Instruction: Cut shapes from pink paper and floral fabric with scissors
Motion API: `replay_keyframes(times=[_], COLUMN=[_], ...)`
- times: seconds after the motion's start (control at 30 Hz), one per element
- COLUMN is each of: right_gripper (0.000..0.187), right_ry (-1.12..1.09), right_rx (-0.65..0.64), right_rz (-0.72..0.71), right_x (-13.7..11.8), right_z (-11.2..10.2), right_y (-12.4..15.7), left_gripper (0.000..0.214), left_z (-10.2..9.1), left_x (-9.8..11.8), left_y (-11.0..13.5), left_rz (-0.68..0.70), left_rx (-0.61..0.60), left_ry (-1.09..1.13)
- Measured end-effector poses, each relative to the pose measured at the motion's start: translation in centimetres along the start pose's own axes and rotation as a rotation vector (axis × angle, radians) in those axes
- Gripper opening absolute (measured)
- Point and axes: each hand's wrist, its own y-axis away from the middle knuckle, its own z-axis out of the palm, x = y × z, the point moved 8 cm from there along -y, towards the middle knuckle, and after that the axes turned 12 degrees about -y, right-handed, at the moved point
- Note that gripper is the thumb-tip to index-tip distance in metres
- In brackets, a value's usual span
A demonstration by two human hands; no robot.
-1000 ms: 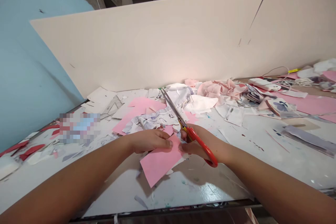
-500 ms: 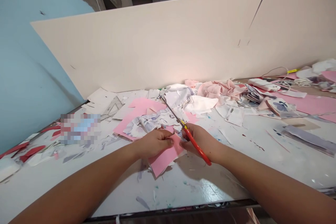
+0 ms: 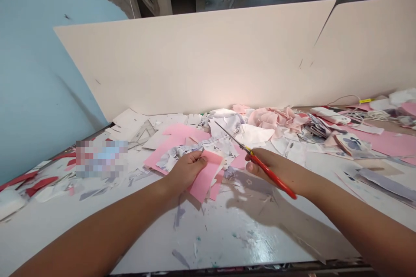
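Observation:
Pinched in my left hand (image 3: 186, 169) is a piece of pink paper (image 3: 207, 177), with white and pink layers showing behind its right edge. My right hand (image 3: 269, 166) is closed round a pair of scissors (image 3: 271, 175) with red handles. Their blades point up and to the left, over the scraps and apart from the pink paper. Beneath and beyond my left hand lie a printed white-and-blue fabric piece (image 3: 170, 156) and a larger pink sheet (image 3: 177, 132).
Heaped scraps and a crumpled pink cloth (image 3: 276, 119) lie along the pale partition (image 3: 208, 65). A clear set square (image 3: 143, 132) sits left of them. On the right are a white power strip (image 3: 330, 115) and a folded grey-lilac strip (image 3: 386, 181). Red scraps (image 3: 42, 185) lie at left.
My right hand has drawn away to the right with the scissors, off the pink paper. My left hand keeps the paper, now slightly raised and turned. The view has tilted a little.

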Motion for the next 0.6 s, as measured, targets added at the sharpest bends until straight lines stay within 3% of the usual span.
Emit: replay_keyframes(times=[0.1, 0.23, 0.4, 0.6], right_gripper=[0.034, 0.031, 0.037, 0.034], right_ry=[-0.001, 0.032, -0.005, -0.001], right_rx=[-0.060, -0.006, -0.113, -0.215], right_rz=[0.069, 0.085, 0.091, 0.128], right_x=[1.2, 2.2, 3.1, 3.5], right_z=[-0.3, -0.9, 0.4, 1.5], right_y=[-0.9, -1.5, -0.6, -0.2], left_gripper=[0.031, 0.030, 0.030, 0.028], left_z=[0.4, -0.5, -1.5, -1.0], left_x=[-0.8, -0.7, -0.2, 0.2], left_y=[-0.1, -0.7, -0.7, -0.1], left_rz=[-0.026, 0.074, 0.167, 0.157], left_rx=[0.000, 0.097, 0.218, 0.221], left_ry=[0.082, -0.045, -0.166, -0.161])
